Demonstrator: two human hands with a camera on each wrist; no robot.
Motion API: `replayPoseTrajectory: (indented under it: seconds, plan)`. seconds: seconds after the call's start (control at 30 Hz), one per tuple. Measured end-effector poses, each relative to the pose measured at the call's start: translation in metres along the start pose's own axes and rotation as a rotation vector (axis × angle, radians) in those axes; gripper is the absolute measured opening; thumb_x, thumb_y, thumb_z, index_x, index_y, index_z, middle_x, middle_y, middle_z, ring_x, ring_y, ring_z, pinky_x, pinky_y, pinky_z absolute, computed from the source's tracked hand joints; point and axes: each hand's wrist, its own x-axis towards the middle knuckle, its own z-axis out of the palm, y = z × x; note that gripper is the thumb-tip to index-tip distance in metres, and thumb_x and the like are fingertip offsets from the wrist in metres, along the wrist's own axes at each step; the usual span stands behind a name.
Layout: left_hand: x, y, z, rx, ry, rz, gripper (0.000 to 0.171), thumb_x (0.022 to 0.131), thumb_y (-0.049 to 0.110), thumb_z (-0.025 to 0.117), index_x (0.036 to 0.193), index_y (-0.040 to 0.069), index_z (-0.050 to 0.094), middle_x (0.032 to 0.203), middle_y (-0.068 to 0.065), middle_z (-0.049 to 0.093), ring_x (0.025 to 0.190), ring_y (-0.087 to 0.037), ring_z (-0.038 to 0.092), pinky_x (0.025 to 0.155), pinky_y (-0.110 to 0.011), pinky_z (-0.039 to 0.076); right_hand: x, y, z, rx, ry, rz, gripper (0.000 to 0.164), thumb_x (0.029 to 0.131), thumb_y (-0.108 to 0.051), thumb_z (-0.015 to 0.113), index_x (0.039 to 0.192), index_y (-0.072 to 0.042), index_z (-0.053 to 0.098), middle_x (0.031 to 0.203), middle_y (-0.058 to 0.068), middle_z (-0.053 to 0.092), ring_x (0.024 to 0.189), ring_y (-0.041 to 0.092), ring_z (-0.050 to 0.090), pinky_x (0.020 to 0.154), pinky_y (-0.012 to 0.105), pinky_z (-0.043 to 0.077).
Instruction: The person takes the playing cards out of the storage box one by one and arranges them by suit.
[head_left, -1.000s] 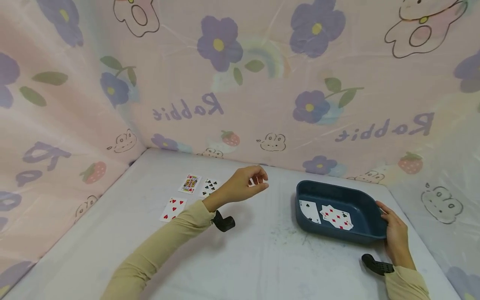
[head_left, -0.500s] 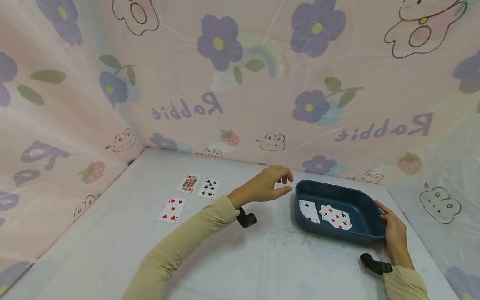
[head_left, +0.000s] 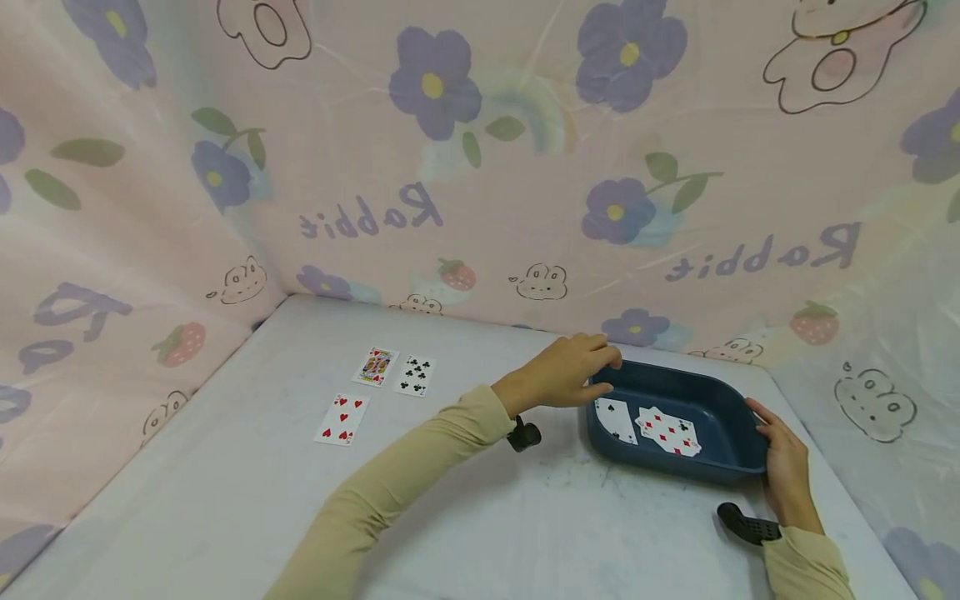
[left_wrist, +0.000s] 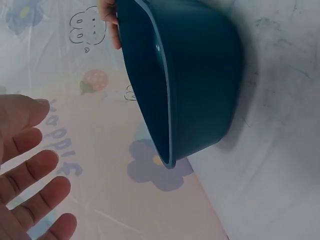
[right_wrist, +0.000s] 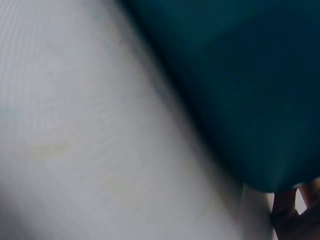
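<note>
A dark blue plastic basin (head_left: 720, 402) stands at the right of the table. Inside it lie a spades card (head_left: 616, 421) on the left and a fanned stack of playing cards (head_left: 667, 432) with diamonds on top. My left hand (head_left: 566, 373) hovers at the basin's left end, overlapping its rim in the head view; the left wrist view shows loose, spread fingers (left_wrist: 50, 192) with nothing between them. At the opposite end, my right hand (head_left: 787, 467) grips the basin's rim and wall. Part of that grip is hidden behind the basin in the right wrist view.
Face up at the table's left lie a king of hearts (head_left: 375, 367), a clubs card (head_left: 415, 376) and a hearts card (head_left: 342, 419). A patterned curtain (head_left: 480, 208) rises behind the white table (head_left: 225, 467). Each wrist wears a black camera mount (head_left: 523, 434).
My left hand has moved right, from near the middle of the table to the basin's left rim, uncovering the clubs card. My right hand has stayed on the basin.
</note>
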Motion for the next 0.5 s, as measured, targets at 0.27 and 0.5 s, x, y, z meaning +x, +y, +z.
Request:
replayPoseTrajectory:
  seconds: [0.27, 0.5]
  plan:
    - [0.020, 0.012, 0.008, 0.199, -0.099, -0.008, 0.039, 0.097, 0.040, 0.058, 0.130, 0.021, 0.052, 0.125, 0.003, 0.052, 0.108, -0.015, 0.048, 0.089, -0.032, 0.042, 0.001, 0.000, 0.000, -0.015, -0.015, -0.002, 0.048, 0.104, -0.013, 0.028, 0.151, -0.015, 0.035, 0.154, -0.010, 0.028, 0.139, 0.004, 0.017, 0.107, 0.015, 0.015]
    - [0.034, 0.020, 0.016, 0.243, -0.143, -0.010, 0.043, 0.097, 0.041, 0.057, 0.134, 0.023, 0.048, 0.124, 0.004, 0.048, 0.111, -0.015, 0.046, 0.089, -0.032, 0.041, 0.002, 0.003, -0.001, -0.008, -0.004, -0.026, 0.048, 0.103, -0.012, 0.028, 0.150, -0.015, 0.038, 0.152, -0.011, 0.032, 0.139, 0.004, 0.018, 0.107, 0.015, 0.014]
